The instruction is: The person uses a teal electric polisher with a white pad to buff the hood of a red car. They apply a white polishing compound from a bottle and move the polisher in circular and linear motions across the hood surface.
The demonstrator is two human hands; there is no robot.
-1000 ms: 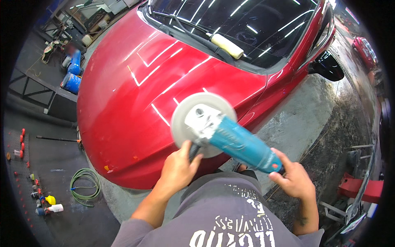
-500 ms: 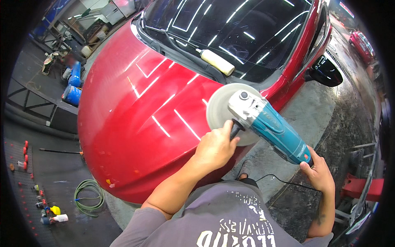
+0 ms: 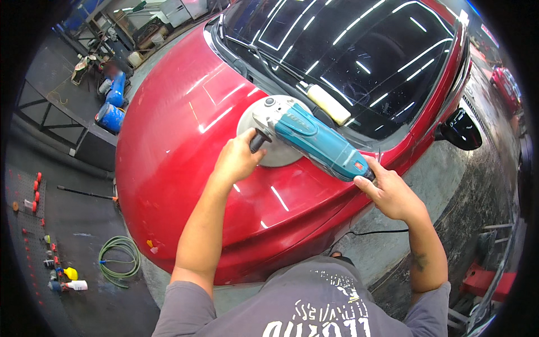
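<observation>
I hold a teal car polisher [image 3: 314,139] in both hands, over the red car's hood [image 3: 168,146]. My left hand [image 3: 238,157] is closed around its black side handle [image 3: 259,140]. The rear end of the body is gripped by my right hand [image 3: 390,191]. A round pale pad [image 3: 281,158] under the polisher's head lies over the hood near the windshield; its contact with the paint is hidden. Just beyond the tool, a pale yellow squeeze bottle [image 3: 327,103] rests at the base of the windshield [image 3: 337,50].
A black side mirror [image 3: 462,129] juts out at the right. The black power cord [image 3: 377,232] trails behind the tool. On the left are a coiled green hose [image 3: 119,261], blue containers [image 3: 110,117] and a dark bench [image 3: 62,90]. A red metal stand [image 3: 488,282] is at lower right.
Both hands have carried the polisher left and farther over the hood, from near its right edge. My arms reach out more. The whole view has shifted slightly.
</observation>
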